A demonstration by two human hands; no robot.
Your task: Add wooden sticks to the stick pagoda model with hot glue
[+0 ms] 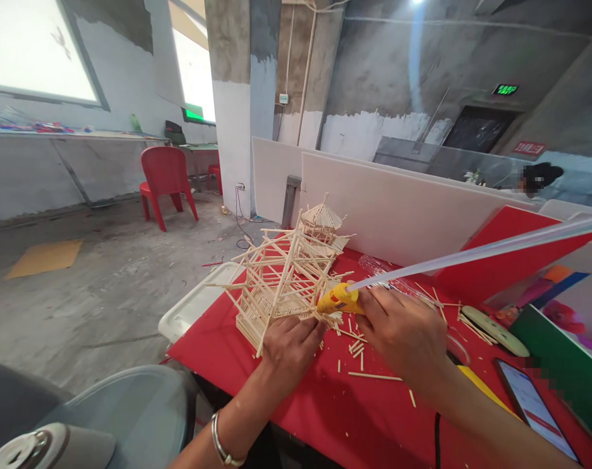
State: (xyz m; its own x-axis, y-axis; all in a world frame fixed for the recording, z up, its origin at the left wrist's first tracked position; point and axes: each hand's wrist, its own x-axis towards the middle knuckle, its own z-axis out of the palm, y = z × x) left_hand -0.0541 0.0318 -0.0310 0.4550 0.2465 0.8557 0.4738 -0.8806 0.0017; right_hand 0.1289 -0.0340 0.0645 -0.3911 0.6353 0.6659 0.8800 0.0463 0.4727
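Note:
A model building of thin wooden sticks [276,286] stands on the red tabletop [325,404]. My right hand [403,332] is closed round a yellow hot glue gun [337,299], its nozzle end at the model's near right corner. A long translucent glue stick [452,257] sticks out from the gun's back toward the upper right. My left hand [293,345] rests against the model's front lower edge, fingers bent together near the nozzle. Whatever lies between those fingertips is hidden. Behind stands a smaller stick tower with a pointed roof [321,218].
Loose stick pieces [357,348] are scattered right of the model. A phone [535,410], a green board [559,352] and an oval disc [493,331] lie at right. White panels [383,202] stand behind. A grey stool [129,417] and white can [51,446] are at lower left.

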